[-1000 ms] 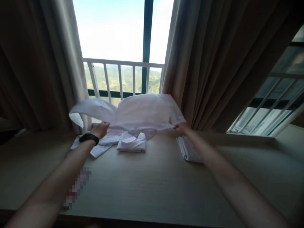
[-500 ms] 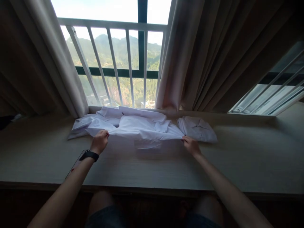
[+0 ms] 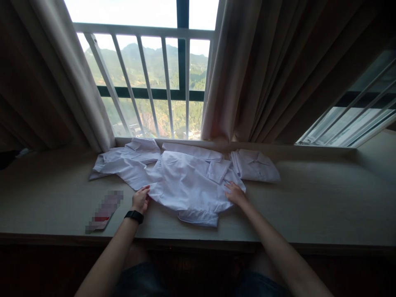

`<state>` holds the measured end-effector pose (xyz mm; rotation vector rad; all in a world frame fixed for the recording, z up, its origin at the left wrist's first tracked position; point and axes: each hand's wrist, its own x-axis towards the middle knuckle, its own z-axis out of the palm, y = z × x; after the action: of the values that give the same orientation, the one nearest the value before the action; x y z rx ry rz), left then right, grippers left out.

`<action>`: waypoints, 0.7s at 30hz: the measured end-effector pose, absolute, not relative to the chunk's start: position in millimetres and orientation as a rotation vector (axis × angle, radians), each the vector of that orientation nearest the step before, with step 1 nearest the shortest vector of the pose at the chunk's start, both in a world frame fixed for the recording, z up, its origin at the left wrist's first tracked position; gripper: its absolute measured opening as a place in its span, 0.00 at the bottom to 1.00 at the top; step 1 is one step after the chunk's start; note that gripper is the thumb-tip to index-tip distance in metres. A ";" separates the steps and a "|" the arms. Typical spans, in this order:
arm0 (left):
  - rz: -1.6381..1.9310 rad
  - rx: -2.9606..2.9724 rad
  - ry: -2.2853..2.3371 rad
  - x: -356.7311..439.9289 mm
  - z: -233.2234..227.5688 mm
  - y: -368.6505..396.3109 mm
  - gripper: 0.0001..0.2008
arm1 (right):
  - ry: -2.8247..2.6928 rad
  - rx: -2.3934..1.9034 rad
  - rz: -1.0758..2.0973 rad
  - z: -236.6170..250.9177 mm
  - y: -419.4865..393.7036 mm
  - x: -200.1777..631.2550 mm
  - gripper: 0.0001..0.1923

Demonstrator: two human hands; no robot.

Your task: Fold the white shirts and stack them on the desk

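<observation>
Head camera looks forward and down (from close) toward the window [image 3: 148, 82].

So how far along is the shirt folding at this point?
One folded shirt already sits at the right by the curtain. In hand: a white shirt is spread flat on the wooden surface, the left hand and right hand pressing on its edges, no fold made yet. Left: more unfolded white garments lie rumpled behind and to the left.
</observation>
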<state>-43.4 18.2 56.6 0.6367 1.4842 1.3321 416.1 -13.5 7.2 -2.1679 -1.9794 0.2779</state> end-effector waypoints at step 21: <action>0.773 1.877 1.654 17.1 97.8 -23.5 0.13 | -2.357 -1.681 0.304 -14.9 -114.5 318.1 0.24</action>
<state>17.1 -23.5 97.8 1.8771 1.6545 0.7733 318.1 -114.5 -14.9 -1.6807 -2.3574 0.3038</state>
